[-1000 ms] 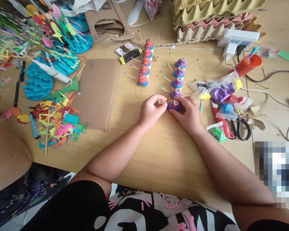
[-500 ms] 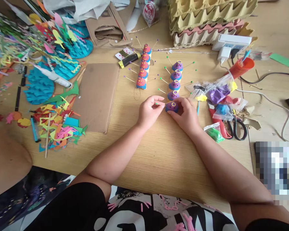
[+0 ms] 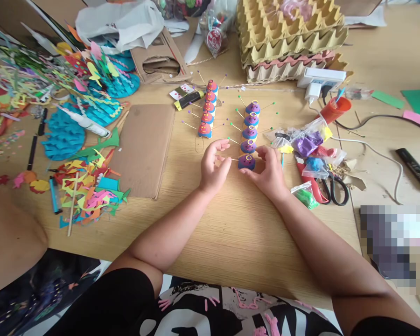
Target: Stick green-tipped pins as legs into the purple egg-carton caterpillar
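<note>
A row of purple figures with yellow rings on top point(image 3: 249, 133) stands before me, thin green-tipped sticks poking out at the sides. My right hand point(image 3: 269, 173) has its thumb and fingers around the right side of the nearest purple figure point(image 3: 247, 162). Just left of that figure is my left hand point(image 3: 215, 167), its thumb and fingers apart, beside a thin stick point(image 3: 234, 160) that juts from the figure's left side. The stick's outer end is hidden at the thumb. Further left stands a row of red and blue figures point(image 3: 207, 110) with purple-tipped sticks.
Cardboard point(image 3: 143, 149), paper scraps point(image 3: 91, 186) and blue textured pieces point(image 3: 65, 133) lie left. At right are scissors point(image 3: 338, 189), bagged clay point(image 3: 306, 195), an orange cup point(image 3: 336, 110) and a power strip point(image 3: 322, 77). Egg trays point(image 3: 290, 42) are stacked behind. A person's arm point(image 3: 14, 238) is at far left.
The fingers of my left hand have opened from their pinch on the stick, which now stands at the nearest purple figure's left side. The view has shifted slightly.
</note>
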Motion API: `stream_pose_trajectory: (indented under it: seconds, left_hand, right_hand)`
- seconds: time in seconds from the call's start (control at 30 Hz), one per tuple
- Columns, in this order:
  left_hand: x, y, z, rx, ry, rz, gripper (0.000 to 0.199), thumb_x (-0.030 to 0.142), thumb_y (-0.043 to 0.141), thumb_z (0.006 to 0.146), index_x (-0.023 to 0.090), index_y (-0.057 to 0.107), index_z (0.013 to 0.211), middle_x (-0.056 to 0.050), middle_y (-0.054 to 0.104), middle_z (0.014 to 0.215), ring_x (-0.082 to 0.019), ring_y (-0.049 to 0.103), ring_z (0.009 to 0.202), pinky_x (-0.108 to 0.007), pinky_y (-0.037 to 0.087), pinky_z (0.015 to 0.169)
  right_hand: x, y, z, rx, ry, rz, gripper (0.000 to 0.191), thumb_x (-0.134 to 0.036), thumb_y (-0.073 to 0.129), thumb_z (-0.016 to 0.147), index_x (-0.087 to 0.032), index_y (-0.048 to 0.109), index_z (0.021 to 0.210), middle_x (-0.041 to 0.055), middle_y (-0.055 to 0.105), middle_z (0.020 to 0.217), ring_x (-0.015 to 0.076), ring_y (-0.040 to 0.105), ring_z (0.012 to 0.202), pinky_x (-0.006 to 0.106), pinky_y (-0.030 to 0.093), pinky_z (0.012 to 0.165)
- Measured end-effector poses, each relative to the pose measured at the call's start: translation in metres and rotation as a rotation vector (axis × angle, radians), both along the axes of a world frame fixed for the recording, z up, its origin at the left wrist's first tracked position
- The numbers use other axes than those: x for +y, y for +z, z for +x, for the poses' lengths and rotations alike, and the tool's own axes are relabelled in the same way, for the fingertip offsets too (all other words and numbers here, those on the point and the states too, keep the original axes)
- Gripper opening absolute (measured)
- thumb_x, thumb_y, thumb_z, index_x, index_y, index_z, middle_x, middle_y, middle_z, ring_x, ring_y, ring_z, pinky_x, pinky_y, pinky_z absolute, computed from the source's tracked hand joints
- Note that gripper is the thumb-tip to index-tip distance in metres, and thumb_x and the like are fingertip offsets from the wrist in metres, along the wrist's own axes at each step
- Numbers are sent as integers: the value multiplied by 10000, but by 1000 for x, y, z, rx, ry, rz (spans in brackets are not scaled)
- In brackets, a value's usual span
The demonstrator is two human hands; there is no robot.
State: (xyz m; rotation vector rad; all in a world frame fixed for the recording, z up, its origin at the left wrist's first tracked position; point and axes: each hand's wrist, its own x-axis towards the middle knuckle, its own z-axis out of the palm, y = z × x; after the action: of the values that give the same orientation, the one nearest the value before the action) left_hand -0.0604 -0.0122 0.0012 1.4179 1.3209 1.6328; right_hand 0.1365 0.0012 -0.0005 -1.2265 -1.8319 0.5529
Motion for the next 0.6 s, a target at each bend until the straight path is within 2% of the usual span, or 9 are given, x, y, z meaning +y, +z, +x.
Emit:
stream_pose_trajectory:
  seconds: [0.07,0.13,0.23,0.3,0.37,0.43,0.5,0.53,0.6]
  left_hand:
    - [-1,0,-1,-3,54,52,383,246,680,875,248,664,1258,-86,729,1298,-230,702,1189,-308,571,826]
    - [-1,0,-3,3,101,71,345,343,693,929,248,663,1259,-90,721,1287,-236,687,1205,-322,562,857]
    - [-2,0,-4,35,142,80,375,479,683,976,243,668,1267,-100,711,1299,-240,665,1220,-346,540,920]
    - [-3,0,-4,57,152,84,409,533,671,987,243,670,1275,-104,710,1317,-244,655,1229,-364,519,966]
    - [-4,1,-4,71,161,81,423,551,661,992,246,669,1285,-104,709,1326,-250,646,1248,-378,503,1002]
    - [-4,2,-3,78,174,73,416,543,655,995,250,670,1290,-101,707,1332,-257,632,1279,-387,494,1027]
    - [-4,2,-3,79,189,63,400,526,656,993,251,676,1282,-98,707,1334,-262,622,1296,-389,488,1037]
    - [-4,3,-2,79,195,59,391,517,660,990,249,681,1274,-98,709,1331,-264,621,1297,-389,486,1040]
    - [-3,3,-2,76,203,53,375,499,671,982,244,693,1255,-99,714,1319,-264,625,1283,-389,481,1042]
  right_hand:
    - [-6,5,-1,13,-20,90,582,-616,830,838,-243,584,1211,121,632,1166,306,617,1082,523,566,945]
    - [-16,17,-4,33,-25,178,459,-601,705,952,-248,571,1213,121,626,1157,298,613,1103,501,572,914]
    - [-30,48,-3,47,-81,283,319,-531,584,1040,-255,610,1199,113,614,1125,267,622,1064,464,579,867]
    - [-24,73,11,19,-129,301,283,-497,606,1040,-252,682,1157,111,615,1111,262,624,1081,455,581,876]
    - [-1,98,39,-48,-188,307,232,-425,670,1014,-223,768,1073,107,629,1089,255,640,1084,458,576,903]
    - [37,116,76,-187,-357,259,191,-293,722,973,-167,815,1083,135,643,1170,259,641,1176,470,540,991]
    - [81,129,115,-373,-567,85,295,-265,773,932,-114,828,1180,187,634,1301,280,601,1290,489,466,1074]
    - [102,132,131,-460,-638,-11,358,-311,762,945,-96,823,1224,208,631,1352,286,579,1334,500,424,1101]
    - [137,137,153,-624,-634,-204,450,-372,689,990,-69,792,1307,240,593,1461,273,560,1355,477,422,1023]
